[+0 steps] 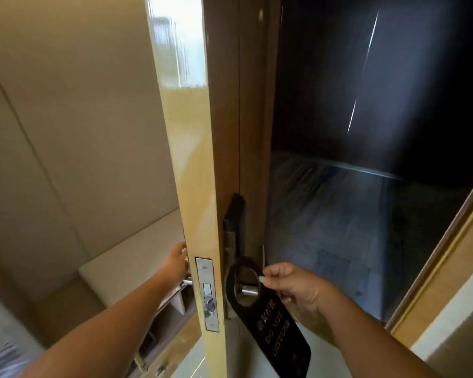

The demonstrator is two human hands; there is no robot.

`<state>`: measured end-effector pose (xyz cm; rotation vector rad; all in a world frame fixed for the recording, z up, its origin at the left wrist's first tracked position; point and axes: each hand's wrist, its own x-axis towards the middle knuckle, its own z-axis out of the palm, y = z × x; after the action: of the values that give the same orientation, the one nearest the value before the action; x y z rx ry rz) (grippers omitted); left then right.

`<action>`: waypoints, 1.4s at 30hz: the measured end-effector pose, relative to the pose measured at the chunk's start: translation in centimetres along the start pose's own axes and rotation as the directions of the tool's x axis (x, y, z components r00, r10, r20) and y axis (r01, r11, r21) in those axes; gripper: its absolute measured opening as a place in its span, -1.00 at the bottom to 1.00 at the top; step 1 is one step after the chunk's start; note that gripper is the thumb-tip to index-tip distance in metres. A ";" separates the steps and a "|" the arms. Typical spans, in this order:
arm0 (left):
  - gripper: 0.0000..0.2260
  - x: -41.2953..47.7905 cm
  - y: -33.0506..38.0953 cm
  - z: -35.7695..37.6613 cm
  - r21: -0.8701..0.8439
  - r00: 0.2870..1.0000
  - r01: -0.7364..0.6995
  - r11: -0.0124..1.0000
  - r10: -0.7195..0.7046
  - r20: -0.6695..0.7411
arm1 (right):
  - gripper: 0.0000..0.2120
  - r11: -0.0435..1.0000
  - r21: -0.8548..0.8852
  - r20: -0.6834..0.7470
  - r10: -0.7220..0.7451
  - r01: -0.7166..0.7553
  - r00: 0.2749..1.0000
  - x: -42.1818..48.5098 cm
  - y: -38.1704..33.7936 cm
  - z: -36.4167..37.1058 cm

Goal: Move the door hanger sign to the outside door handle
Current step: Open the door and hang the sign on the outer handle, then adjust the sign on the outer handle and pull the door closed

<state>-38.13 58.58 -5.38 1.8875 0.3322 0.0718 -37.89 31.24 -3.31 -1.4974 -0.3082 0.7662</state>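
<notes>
Taking the door (200,214) edge as our landmark, w/ its latch plate (207,293) facing us. Left of the door edge, our left hand (176,261) reaches round to the inner side of the door, at the inside handle (187,281); its fingers are hidden behind the edge, so we can't tell if they're curled shut or loose. It looks like it's just steadying the door open.

Right of the door edge, the black door hanger sign (271,323) hangs tilted, its loop hole around the outside handle (247,290), whose metal lever shows thru the hole. Right of that, our right hand (290,287) pinches the sign's upper right rim betw. thumb and fingers (268,274), plus what looks like a pale slim card; not sure what it is.

Step in hand, we'd judge: seating the sign on the outside handle, nearly done. Next move calls for easing the loop fully back toward the door face, so it sits at the lever's base, then letting go gently so the sign drops to hang straight w/o sliding off the lever's tip.
</notes>
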 end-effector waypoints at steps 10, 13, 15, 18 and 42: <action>-0.63 1.2 -2.2 -7.9 -0.135 0.963 0.192 0.972 -0.213 -0.163 | -0.76 0.998 -0.009 -0.062 0.058 -0.058 0.996 7.2 1.6 3.7; -0.66 1.4 -1.6 -9.5 -0.228 0.949 0.218 0.949 -0.260 -0.176 | -0.85 0.999 -0.001 -0.036 0.038 -0.038 0.999 10.2 1.0 2.9; -0.63 1.3 -1.1 -10.2 -0.286 0.936 0.219 0.933 -0.284 -0.210 | -0.84 1.000 0.017 -0.045 0.019 -0.018 0.999 12.6 0.7 2.4; -0.63 0.8 -0.1 -11.7 -0.438 0.902 0.167 0.883 -0.316 -0.293 | -0.85 1.000 0.012 -0.095 0.025 -0.024 0.995 15.9 0.4 2.4; -0.39 -2.8 3.4 -13.9 -0.380 0.808 0.057 0.923 -0.267 -0.526 | -0.92 0.992 -0.126 0.228 0.032 -0.003 0.973 24.0 3.9 10.8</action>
<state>-43.11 69.56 2.77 1.4381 0.8394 0.5559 -27.99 54.18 -12.51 -1.5316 -0.5264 0.9513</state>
